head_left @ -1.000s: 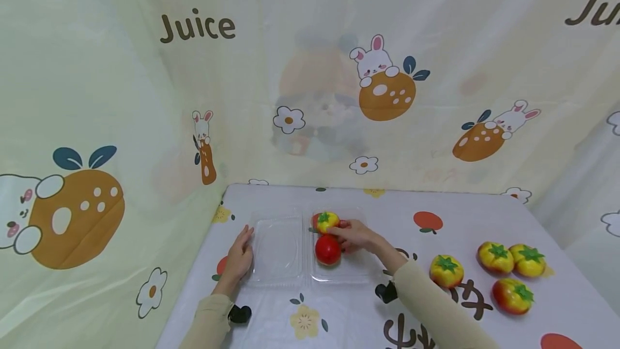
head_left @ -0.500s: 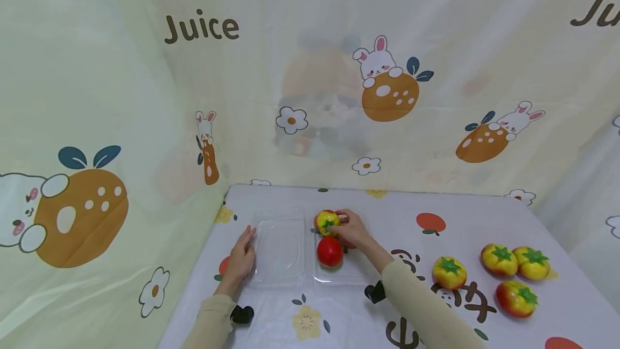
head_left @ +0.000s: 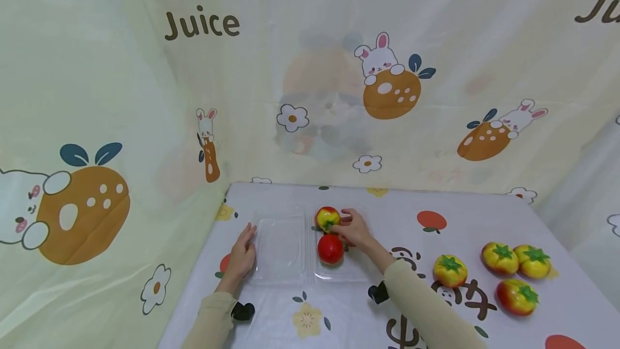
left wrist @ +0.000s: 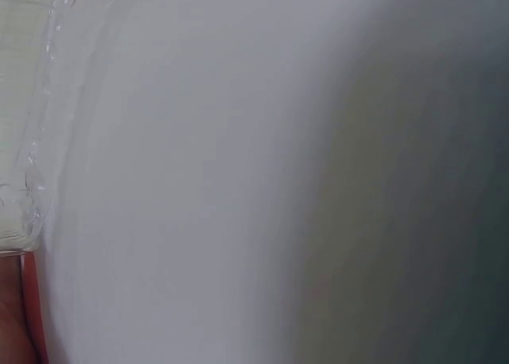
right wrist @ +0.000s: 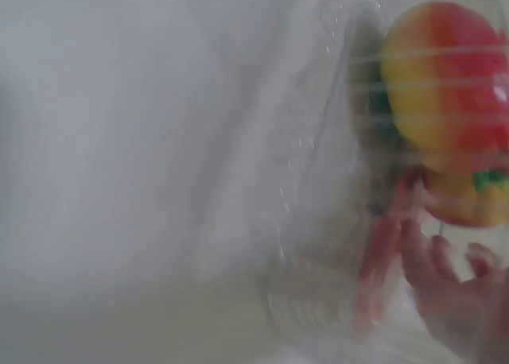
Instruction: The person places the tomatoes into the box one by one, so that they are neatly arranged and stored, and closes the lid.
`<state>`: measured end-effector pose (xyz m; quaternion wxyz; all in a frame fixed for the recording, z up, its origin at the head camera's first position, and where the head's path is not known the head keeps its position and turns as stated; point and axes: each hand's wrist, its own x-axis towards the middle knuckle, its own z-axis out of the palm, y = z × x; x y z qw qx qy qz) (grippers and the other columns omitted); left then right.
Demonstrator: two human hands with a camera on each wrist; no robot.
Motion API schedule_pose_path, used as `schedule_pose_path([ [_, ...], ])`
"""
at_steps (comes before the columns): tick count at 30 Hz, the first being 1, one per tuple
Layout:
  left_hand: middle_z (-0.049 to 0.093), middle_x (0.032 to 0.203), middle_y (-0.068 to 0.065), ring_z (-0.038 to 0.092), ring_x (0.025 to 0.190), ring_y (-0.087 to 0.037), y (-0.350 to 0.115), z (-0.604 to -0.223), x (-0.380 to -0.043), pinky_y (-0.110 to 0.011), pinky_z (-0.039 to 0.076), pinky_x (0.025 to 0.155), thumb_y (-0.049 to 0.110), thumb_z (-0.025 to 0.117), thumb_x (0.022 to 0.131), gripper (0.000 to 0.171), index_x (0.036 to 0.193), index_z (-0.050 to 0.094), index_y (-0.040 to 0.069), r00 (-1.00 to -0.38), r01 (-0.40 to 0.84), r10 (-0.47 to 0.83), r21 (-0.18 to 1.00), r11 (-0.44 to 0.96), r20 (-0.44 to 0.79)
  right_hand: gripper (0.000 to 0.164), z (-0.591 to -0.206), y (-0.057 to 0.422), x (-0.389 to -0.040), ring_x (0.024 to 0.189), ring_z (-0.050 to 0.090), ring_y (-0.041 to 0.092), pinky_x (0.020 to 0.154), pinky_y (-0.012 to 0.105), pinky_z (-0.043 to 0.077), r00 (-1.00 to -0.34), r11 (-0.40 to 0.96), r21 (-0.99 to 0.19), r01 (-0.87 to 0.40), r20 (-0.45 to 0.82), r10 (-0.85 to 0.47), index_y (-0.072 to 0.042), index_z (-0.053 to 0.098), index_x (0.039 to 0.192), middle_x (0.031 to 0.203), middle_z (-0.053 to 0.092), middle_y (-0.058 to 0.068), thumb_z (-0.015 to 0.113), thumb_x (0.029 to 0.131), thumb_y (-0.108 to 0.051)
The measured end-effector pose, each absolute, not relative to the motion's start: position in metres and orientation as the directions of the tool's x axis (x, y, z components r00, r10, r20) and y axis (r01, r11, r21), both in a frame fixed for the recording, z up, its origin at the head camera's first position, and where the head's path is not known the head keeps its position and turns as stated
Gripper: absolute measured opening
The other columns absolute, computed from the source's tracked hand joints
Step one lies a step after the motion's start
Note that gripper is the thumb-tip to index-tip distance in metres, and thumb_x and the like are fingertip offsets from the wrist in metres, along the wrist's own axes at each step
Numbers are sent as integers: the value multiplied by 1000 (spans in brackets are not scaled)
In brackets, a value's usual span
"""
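A clear plastic clamshell box [head_left: 280,249] lies opened out flat on the table. In its right half sit a yellow-and-red toy fruit [head_left: 327,218] with a green leaf cap, tilted towards me, and a redder toy fruit [head_left: 330,249] just in front. My right hand [head_left: 357,229] is at the right of the back fruit, thumb by its leaf cap and fingertips slightly off it. The right wrist view shows the fingers [right wrist: 449,280] beside both fruits, blurred. My left hand [head_left: 241,255] rests along the box's left edge with straight fingers; the left wrist view catches only a sliver of it.
Several more toy fruits stand at the right: a single one [head_left: 450,271], a touching pair [head_left: 500,258], and another [head_left: 517,297] nearer me. A printed cloth covers the table [head_left: 271,316]. A patterned curtain [head_left: 252,79] hangs behind and at the left.
The right hand has tipped the back fruit so its leaf cap turns towards me, and its fingertips have eased slightly away. The left hand keeps its place at the box edge.
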<state>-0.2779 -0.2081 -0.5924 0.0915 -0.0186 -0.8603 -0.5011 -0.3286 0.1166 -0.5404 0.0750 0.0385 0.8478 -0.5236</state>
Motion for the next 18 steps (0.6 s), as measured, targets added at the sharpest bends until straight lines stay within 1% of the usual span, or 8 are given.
schedule_pose_path([
  [3, 31, 158, -17, 26, 146, -36, -209, -592, -278, -52, 23, 117, -5, 43, 94, 51, 145, 46, 0, -983, 122, -59, 863, 489, 172, 76, -535, 120, -325, 98, 57, 29, 70, 27, 56, -984, 531, -833, 159, -179, 14, 2, 42, 137, 118, 56, 20, 78, 81, -35],
  [6, 31, 158, -16, 27, 146, -36, -208, -591, -278, -53, 24, 117, -4, 43, 94, 52, 145, 46, 0, -985, 111, -58, 858, 501, 161, 72, -527, 122, -319, 89, 55, 26, 64, 27, 53, -980, 615, -771, 166, -198, 17, 4, 48, 124, 103, 57, 16, 79, 79, -41],
  [10, 31, 158, -16, 26, 146, -36, -207, -590, -279, -53, 24, 117, -4, 43, 94, 52, 146, 45, 0, -985, 107, -65, 856, 506, 161, 57, -518, 121, -312, 77, 59, 25, 63, 31, 54, -959, 671, -724, 161, -276, -67, -1, 57, 107, 90, 60, 11, 78, 80, -45],
  [14, 30, 158, -17, 25, 146, -36, -207, -588, -279, -53, 23, 117, -5, 42, 94, 52, 146, 45, 0, -984, 112, -65, 856, 505, 168, 45, -515, 120, -306, 74, 61, 24, 64, 34, 56, -929, 690, -707, 155, -342, -141, -7, 62, 92, 84, 63, 6, 76, 80, -48],
  [18, 30, 159, -17, 25, 146, -37, -207, -589, -278, -53, 23, 117, -5, 42, 94, 52, 146, 45, 0, -985, 108, -61, 855, 507, 161, 38, -513, 119, -301, 75, 60, 22, 64, 35, 57, -909, 706, -697, 127, -367, -198, -9, 64, 81, 80, 63, 4, 76, 82, -45],
])
